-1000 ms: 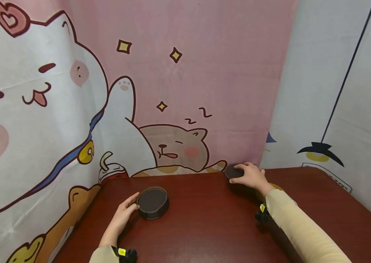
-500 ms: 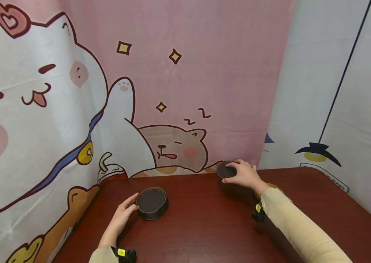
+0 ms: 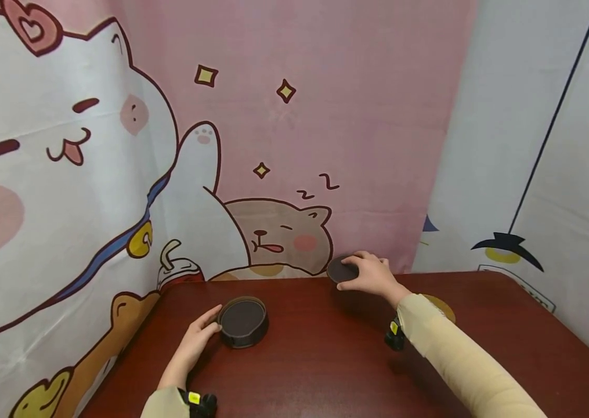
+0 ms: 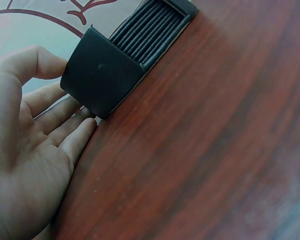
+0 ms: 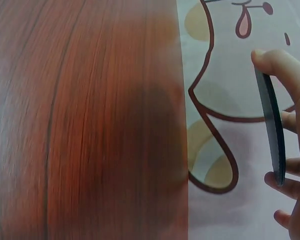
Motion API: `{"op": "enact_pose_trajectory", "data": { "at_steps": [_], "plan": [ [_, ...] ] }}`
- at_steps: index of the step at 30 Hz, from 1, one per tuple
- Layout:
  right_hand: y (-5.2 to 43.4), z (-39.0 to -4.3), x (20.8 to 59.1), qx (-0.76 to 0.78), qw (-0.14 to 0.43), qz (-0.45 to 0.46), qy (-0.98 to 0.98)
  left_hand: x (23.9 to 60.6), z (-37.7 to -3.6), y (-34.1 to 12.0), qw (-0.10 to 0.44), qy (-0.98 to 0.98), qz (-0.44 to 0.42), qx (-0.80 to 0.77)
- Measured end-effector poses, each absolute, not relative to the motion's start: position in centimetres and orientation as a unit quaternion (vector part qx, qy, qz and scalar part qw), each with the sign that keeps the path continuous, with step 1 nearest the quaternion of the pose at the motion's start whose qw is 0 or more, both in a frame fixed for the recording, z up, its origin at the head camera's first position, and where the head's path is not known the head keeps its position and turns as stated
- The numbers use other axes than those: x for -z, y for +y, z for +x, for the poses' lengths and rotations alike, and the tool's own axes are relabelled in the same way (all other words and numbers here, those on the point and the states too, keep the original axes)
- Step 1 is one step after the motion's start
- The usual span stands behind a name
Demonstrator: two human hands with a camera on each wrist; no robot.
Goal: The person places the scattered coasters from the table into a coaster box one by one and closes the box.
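The head view looks forward and down over the counter (image 3: 325,360); both wrist views skim that counter closely, sharing its wood.

Left hand (image 3: 197,337) low and near, fingers straight and relaxed, palm turned inward, right hand (image 3: 369,274) stretched farther forward, fingers apparently curled in a pinch, both forearms sleeved

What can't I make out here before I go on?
- How many dark round coasters sit in the dark round holder: left wrist view shows only edges, cut off by the frame.
- Yellow disc on the red-brown wooden table: head view, right sleeve covers most.
- Right hand coaster: right wrist view, edge-on.
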State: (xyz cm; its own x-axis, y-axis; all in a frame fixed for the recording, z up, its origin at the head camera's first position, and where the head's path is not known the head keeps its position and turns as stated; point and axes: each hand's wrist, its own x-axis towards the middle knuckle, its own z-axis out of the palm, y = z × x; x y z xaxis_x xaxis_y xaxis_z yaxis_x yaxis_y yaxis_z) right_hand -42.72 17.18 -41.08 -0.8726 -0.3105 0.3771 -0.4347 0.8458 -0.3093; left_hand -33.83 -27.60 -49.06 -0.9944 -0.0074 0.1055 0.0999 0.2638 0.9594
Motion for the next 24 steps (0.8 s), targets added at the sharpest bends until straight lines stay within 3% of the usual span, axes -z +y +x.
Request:
{"op": "enact_pose_trajectory", "data": {
  "at_steps": [24],
  "plan": [
    [8.1,-42.7,42.2,-0.191,0.109,0.271,-0.937,49.1,-33.6,-27.3,0.061,-0.794,-0.036,0.604]
  ]
}}
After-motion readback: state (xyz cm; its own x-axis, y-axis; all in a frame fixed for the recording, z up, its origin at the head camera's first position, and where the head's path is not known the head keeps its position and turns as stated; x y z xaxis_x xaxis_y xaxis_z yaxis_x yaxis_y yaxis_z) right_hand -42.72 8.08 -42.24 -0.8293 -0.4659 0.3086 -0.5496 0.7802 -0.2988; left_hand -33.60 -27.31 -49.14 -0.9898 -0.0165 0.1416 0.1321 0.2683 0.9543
